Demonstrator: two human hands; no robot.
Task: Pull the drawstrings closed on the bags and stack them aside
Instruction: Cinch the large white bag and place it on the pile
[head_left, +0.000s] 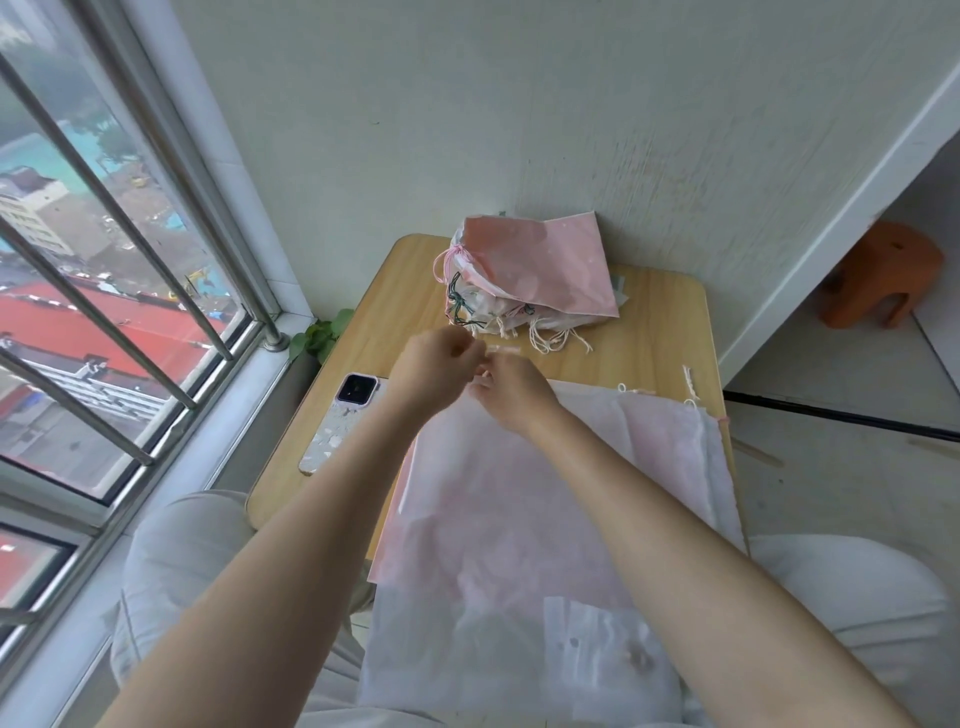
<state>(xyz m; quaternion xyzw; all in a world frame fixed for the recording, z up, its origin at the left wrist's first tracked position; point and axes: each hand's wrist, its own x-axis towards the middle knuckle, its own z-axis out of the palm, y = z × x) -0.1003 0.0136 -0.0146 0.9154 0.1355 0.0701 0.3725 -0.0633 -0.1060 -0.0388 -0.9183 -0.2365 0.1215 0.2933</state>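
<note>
A pale pink drawstring bag (498, 499) lies on top of a pile of flat bags that reaches from the table to my lap. My left hand (434, 369) and my right hand (511, 395) meet at its top edge, fingers curled, each pinching the bag's drawstring (501, 351), which is blurred. At the table's far end sits a stack of closed bags (535, 280), a pink one on top, with knotted pink, green and white cords hanging toward me.
A phone (340, 423) lies face down at the left of the small wooden table (654, 332). A barred window is on the left, a wall straight ahead. An orange stool (878, 273) stands on the floor at the right. A green plant (319, 335) peeks up by the sill.
</note>
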